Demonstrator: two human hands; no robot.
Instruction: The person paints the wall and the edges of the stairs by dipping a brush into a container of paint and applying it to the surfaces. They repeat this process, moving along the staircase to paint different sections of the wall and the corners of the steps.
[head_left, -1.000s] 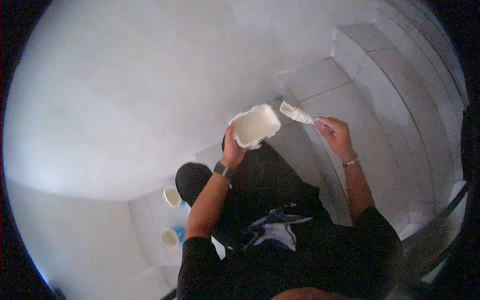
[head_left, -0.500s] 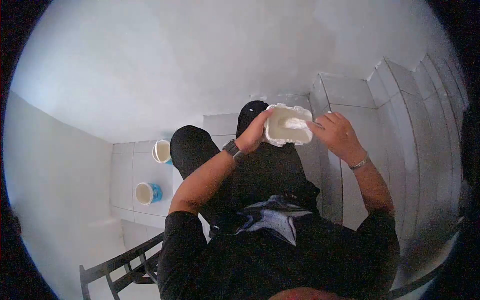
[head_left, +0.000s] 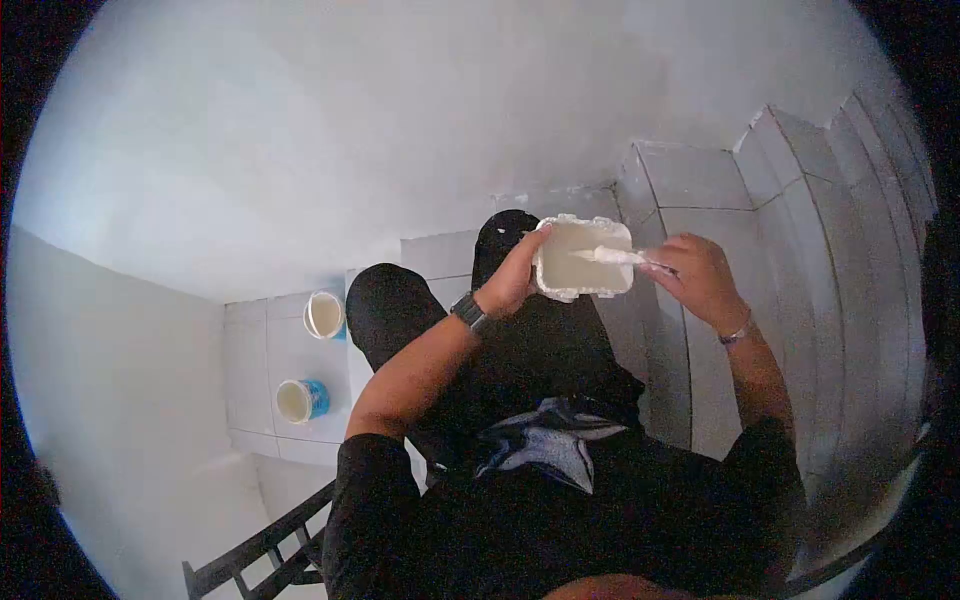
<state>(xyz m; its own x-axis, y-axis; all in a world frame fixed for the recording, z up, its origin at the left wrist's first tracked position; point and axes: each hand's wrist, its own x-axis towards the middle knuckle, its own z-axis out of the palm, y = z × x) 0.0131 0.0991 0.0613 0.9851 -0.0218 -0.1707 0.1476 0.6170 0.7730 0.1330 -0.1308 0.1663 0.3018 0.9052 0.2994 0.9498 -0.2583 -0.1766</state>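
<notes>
My left hand (head_left: 512, 280) is closed on the left edge of a white rectangular tub (head_left: 541, 272), its thumb over the rim. Thick white paint crusts that rim, and the tub is tipped so its inside shows, above my right knee. In my closed right hand (head_left: 700, 280) is a paintbrush (head_left: 610, 255) by its handle, just past the tub's right side. White paint coats the brush, whose tip points left over the tub's inside.
Two paint buckets (head_left: 295, 402) (head_left: 324, 315) stand on the tiled floor at left. Tiled steps (head_left: 700, 180) climb to the right. A pale wall (head_left: 380, 120) rises in front, and a black railing (head_left: 265, 535) lies at lower left.
The brush has turned from lying inside the tub to showing its narrow side over it. My right hand has shifted slightly right and down; the tub has moved slightly right and down.
</notes>
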